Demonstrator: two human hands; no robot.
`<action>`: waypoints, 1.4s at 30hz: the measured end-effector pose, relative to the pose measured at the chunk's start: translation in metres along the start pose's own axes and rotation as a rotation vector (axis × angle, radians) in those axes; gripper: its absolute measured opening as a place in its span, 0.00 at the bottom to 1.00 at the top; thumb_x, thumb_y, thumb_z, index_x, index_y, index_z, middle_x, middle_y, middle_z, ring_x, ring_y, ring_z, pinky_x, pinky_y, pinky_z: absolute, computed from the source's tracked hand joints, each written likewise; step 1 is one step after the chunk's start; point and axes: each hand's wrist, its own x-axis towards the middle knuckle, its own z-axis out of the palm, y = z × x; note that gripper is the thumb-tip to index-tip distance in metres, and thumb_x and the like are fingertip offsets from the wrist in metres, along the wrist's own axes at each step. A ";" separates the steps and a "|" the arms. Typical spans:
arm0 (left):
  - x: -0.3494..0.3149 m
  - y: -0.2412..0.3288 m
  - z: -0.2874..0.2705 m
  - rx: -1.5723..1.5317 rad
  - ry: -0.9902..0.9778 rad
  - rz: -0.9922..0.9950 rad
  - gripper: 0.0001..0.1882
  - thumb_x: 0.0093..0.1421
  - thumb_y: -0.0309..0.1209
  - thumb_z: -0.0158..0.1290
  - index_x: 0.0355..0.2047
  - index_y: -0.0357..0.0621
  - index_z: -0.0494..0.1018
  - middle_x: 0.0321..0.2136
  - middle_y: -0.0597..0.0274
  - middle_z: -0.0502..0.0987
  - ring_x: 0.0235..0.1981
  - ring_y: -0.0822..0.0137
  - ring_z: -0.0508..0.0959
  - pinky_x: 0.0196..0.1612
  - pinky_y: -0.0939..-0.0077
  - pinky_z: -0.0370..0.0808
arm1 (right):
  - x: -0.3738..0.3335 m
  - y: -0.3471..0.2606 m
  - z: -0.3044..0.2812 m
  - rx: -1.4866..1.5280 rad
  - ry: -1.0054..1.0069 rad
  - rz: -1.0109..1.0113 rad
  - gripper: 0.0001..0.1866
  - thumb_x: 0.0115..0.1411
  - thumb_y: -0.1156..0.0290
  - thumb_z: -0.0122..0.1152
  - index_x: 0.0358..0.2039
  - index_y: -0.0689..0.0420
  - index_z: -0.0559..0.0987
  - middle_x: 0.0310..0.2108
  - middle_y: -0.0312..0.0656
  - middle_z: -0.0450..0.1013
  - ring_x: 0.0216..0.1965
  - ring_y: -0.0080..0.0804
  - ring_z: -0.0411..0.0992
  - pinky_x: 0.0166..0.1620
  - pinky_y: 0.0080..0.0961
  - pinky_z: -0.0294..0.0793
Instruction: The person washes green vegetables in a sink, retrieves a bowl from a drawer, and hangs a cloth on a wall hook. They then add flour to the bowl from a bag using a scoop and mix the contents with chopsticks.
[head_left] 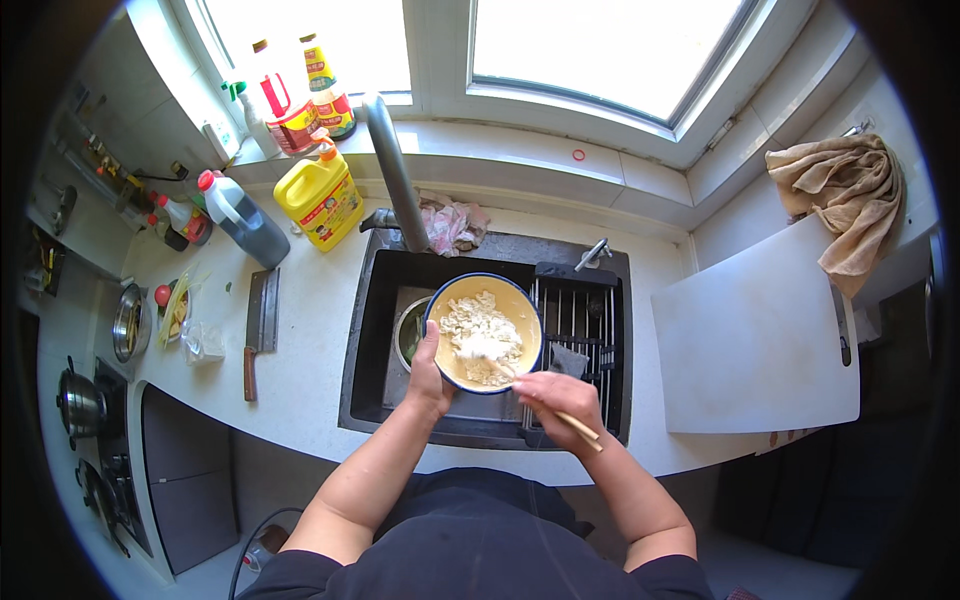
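Observation:
Over the black sink (pixel 400 420) I hold a yellow bowl with a blue rim (pixel 530 305). My left hand (pixel 428 378) grips its left side, thumb at the rim. A crumbly white mass (pixel 480 330), which looks like floury dough flakes, lies in the bowl. My right hand (pixel 562 402) is closed round a pair of wooden chopsticks (pixel 578 430); their tips reach into the white flakes and are hard to make out. Partly hidden behind the bowl, a metal pot or basin (pixel 405 340) with something green in it stands in the sink.
A grey faucet (pixel 392 170) arches over the sink's back. The sink's right side carries a drying rack (pixel 600 330). On the left counter lie a cleaver (pixel 262 315), a yellow jug (pixel 320 200) and a dark-filled bottle (pixel 245 220). A white cutting board (pixel 755 340) stands at right, near a brown cloth (pixel 845 200).

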 end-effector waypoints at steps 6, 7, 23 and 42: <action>-0.003 -0.001 0.011 -0.027 -0.054 -0.002 0.32 0.66 0.52 0.38 0.60 0.40 0.58 0.57 0.53 0.66 0.58 0.59 0.67 0.61 0.65 0.63 | -0.010 0.010 0.023 -0.451 0.007 -0.169 0.10 0.51 0.75 0.62 0.36 0.57 0.80 0.36 0.44 0.78 0.40 0.40 0.77 0.43 0.30 0.78; -0.002 -0.001 0.011 -0.043 -0.041 0.010 0.32 0.66 0.51 0.39 0.60 0.39 0.59 0.57 0.53 0.67 0.57 0.60 0.69 0.60 0.66 0.64 | -0.013 0.006 0.024 -0.451 -0.021 -0.184 0.11 0.50 0.74 0.62 0.36 0.57 0.80 0.36 0.44 0.78 0.40 0.41 0.76 0.43 0.30 0.78; 0.038 -0.059 -0.007 -0.090 0.070 -0.089 0.25 0.67 0.39 0.41 0.61 0.42 0.57 0.58 0.54 0.66 0.58 0.57 0.67 0.60 0.57 0.63 | -0.023 0.098 0.030 0.428 0.634 0.899 0.08 0.60 0.69 0.59 0.31 0.61 0.77 0.26 0.40 0.77 0.25 0.25 0.77 0.28 0.18 0.76; 0.118 -0.101 0.034 -0.134 0.122 -0.225 0.25 0.66 0.40 0.44 0.59 0.42 0.59 0.55 0.54 0.68 0.55 0.57 0.70 0.57 0.56 0.68 | -0.029 0.215 -0.018 0.819 0.840 0.967 0.15 0.60 0.65 0.59 0.43 0.61 0.75 0.30 0.36 0.72 0.17 0.18 0.67 0.18 0.14 0.69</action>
